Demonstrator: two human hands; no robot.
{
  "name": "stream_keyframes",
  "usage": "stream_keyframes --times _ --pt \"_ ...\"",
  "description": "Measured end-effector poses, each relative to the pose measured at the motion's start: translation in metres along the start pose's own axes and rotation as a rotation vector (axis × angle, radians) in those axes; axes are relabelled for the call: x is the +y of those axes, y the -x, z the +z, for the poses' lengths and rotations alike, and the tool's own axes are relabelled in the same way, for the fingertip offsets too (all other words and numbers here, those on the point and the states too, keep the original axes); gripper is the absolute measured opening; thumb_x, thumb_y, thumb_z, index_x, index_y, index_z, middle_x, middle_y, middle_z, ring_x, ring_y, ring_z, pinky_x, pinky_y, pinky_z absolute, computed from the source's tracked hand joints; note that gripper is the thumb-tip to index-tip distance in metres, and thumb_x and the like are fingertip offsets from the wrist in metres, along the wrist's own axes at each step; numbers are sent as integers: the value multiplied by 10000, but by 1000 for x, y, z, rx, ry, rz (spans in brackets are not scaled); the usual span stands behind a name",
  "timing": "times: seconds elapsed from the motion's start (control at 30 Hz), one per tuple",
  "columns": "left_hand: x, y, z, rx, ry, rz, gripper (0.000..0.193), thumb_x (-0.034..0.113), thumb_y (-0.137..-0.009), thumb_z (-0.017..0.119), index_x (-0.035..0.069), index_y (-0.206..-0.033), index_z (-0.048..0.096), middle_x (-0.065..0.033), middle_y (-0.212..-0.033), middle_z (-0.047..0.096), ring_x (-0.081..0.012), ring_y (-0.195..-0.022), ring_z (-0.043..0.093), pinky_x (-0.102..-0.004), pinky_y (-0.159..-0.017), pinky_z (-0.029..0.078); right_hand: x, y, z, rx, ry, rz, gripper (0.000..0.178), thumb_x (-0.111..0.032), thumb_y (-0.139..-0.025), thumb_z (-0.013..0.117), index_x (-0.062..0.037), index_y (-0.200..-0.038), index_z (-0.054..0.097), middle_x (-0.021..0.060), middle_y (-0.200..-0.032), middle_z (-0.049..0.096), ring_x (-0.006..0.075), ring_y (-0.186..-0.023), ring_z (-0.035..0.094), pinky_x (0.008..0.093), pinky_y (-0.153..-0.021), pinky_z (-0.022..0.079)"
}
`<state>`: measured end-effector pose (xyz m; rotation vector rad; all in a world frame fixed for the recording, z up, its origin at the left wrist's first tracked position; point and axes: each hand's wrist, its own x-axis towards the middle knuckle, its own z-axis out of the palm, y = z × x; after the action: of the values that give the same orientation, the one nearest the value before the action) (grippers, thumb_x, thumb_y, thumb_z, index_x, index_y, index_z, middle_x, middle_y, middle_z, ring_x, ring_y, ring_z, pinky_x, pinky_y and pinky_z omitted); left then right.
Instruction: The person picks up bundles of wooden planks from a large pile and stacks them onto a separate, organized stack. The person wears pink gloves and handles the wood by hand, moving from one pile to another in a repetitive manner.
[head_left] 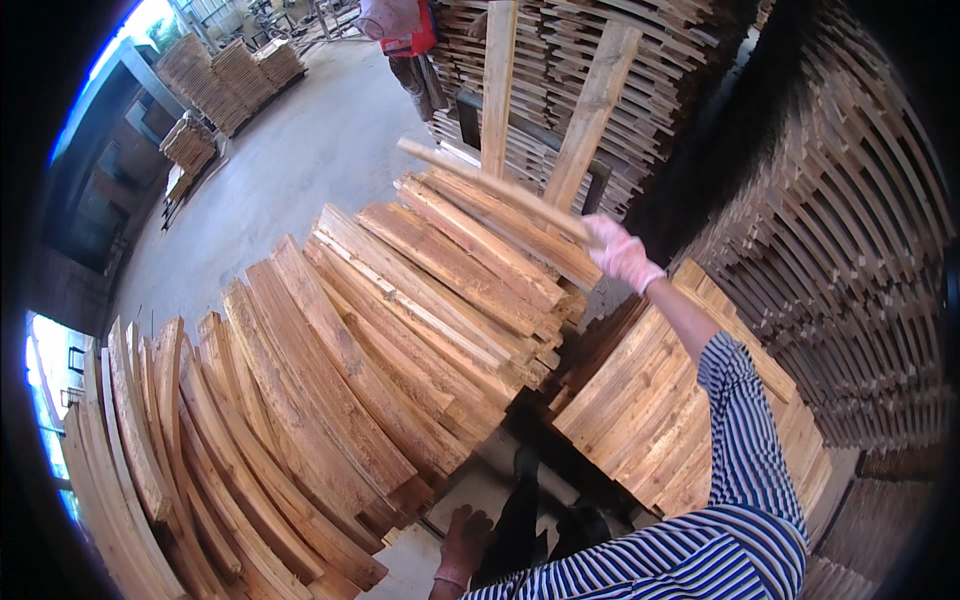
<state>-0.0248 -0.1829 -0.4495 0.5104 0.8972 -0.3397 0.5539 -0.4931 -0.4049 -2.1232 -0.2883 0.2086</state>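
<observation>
My right hand (622,252), in a pale pinkish glove, is closed on the near end of a narrow wooden board (500,187). The board slants away to the far left, above a wide pile of loose rough boards (340,350). My left hand (466,543) hangs low in shade at the pile's near edge. It looks empty, its fingers loosely apart. Below my right forearm lies a neater stack of boards (650,400), laid side by side. Two boards, one upright (497,90) and one leaning (592,115), stand beyond the pile.
Tall stacks of spaced slats (830,210) rise on the right, and another (570,60) stands at the back. A person (405,40) with something red is at the far end. More stacked wood (225,85) sits far left on the concrete floor (270,170).
</observation>
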Motion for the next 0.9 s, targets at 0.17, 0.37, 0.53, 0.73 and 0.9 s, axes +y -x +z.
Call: stream_keyframes --times 0.17,0.37,0.53,0.73,0.9 --pt "-1 13 -6 158 -213 77 453 303 -1046 505 112 -1445 408 -197 -1346 543 -365 -1231 535 -528 -1016 476 -17 25 77 -442 849 66 1075 -384 -857 761 -228 -1651 54 271 -1630 284 410 -1463 392 515 -1164 368" --pt "6 11 6 174 -134 11 662 468 -962 643 98 -1466 425 -178 -1432 515 -350 -1298 507 -526 -1073 430 -29 16 60 -436 747 306 1191 -409 -738 831 -142 -1638 98 231 -1590 388 368 -1355 538 444 -1061 479" --pt "7 -5 68 -281 -495 94 549 460 -1006 579 114 -1417 463 -122 -1343 534 -323 -1201 540 -497 -1048 431 -50 64 23 -532 51 310 912 -383 -687 915 13 -1389 488 154 -1082 676 226 -970 677 337 -807 575" --pt "57 -46 244 -455 -380 166 587 491 -1009 585 95 -1427 473 -114 -1272 567 -311 -1198 545 -508 -1075 426 -104 297 -4 -592 -450 311 986 -404 -740 911 -2 -1485 406 122 -1118 653 193 -1019 640 310 -844 555" --pt "21 -105 298 -550 -140 130 710 524 -963 657 93 -1482 435 -108 -1271 583 -295 -1223 542 -495 -1113 409 -88 476 -13 -398 -158 367 1208 -437 -680 904 41 -1570 241 276 -1472 497 363 -1400 467 402 -1170 360"
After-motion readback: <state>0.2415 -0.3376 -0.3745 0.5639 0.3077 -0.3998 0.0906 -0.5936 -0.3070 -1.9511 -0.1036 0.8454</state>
